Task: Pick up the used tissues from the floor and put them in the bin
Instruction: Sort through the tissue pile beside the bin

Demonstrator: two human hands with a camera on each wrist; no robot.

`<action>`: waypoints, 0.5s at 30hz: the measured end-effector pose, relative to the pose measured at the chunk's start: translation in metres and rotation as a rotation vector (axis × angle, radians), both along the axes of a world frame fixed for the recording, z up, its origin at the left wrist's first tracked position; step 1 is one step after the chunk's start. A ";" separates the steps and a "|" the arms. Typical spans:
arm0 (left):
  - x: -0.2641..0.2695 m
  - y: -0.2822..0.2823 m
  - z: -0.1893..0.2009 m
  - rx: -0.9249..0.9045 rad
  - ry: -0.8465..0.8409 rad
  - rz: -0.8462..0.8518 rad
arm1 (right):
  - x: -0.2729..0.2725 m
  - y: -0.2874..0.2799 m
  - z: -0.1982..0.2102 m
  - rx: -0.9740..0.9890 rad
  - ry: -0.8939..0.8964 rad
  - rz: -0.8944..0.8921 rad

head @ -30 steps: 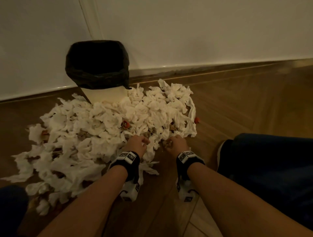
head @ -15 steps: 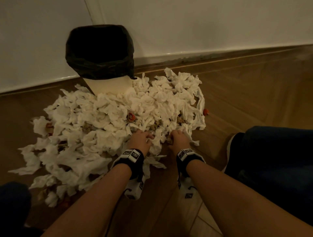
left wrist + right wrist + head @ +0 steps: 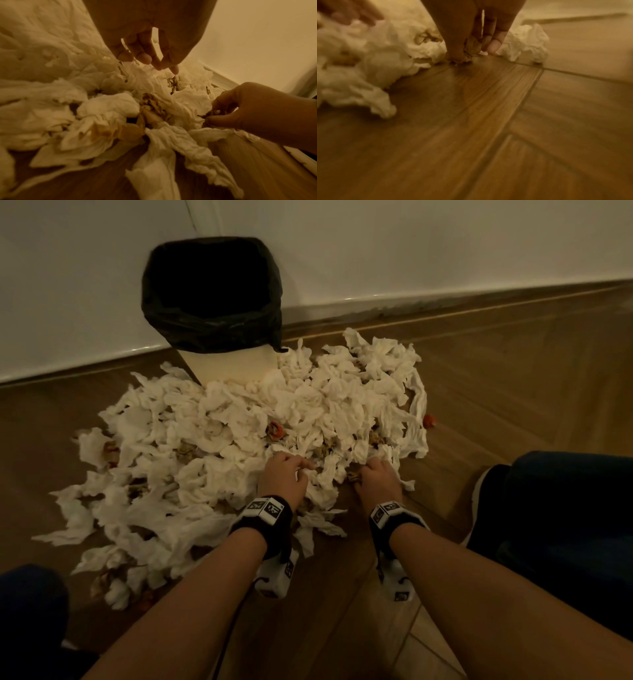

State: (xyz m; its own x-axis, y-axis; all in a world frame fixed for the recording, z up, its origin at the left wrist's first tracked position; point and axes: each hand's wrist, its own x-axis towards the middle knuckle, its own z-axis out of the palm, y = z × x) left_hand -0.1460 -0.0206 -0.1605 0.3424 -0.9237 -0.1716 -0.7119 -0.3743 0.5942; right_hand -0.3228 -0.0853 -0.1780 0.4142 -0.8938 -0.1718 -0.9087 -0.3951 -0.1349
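A wide pile of crumpled white tissues [image 3: 219, 446], some stained brown or orange, covers the wooden floor in front of the bin [image 3: 236, 366]. The bin is cream with a black liner [image 3: 212, 302] and stands against the wall. My left hand [image 3: 301, 470] rests on the near edge of the pile; in the left wrist view its fingers [image 3: 142, 58] hang loosely over the tissues and hold nothing. My right hand [image 3: 363, 474] is beside it and pinches a brown-stained tissue wad [image 3: 471, 44] low against the floor, also seen as the wad [image 3: 211, 113] between its thumb and fingers.
White wall and skirting board [image 3: 445, 302] run behind the bin. My knee in dark blue [image 3: 565, 525] and a shoe [image 3: 479, 498] are at the right, another knee [image 3: 30, 611] at the bottom left. An orange scrap [image 3: 429, 421] lies right of the pile. Bare floor [image 3: 513, 388] stretches right.
Both hands have edged slightly further into the near side of the pile. The head view has tipped down a little, so the bin sits higher in the picture.
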 end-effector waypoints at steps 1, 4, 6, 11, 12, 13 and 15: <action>0.000 0.000 0.000 0.005 0.001 -0.002 | 0.001 0.001 0.000 -0.007 0.034 0.019; 0.001 0.001 0.000 0.006 0.001 -0.001 | 0.005 0.002 -0.002 0.021 0.100 0.012; 0.001 0.001 0.001 -0.011 -0.019 -0.016 | 0.009 0.002 -0.002 0.048 0.118 -0.010; -0.003 0.002 0.006 0.154 -0.203 -0.288 | 0.016 -0.007 -0.001 0.215 0.121 -0.127; -0.005 0.002 0.007 0.213 -0.262 -0.355 | 0.017 -0.008 -0.002 0.233 0.107 -0.153; -0.007 0.001 0.008 0.257 -0.310 -0.404 | 0.018 -0.008 -0.003 0.251 0.085 -0.182; -0.010 0.001 0.009 0.301 -0.351 -0.436 | 0.018 -0.008 -0.003 0.299 0.034 -0.248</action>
State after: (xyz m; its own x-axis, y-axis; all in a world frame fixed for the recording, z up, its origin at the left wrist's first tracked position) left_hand -0.1565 -0.0199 -0.1512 0.0286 -0.9199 -0.3911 -0.9698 -0.1203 0.2120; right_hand -0.3052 -0.0935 -0.1812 0.1820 -0.8743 -0.4501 -0.9775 -0.1110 -0.1796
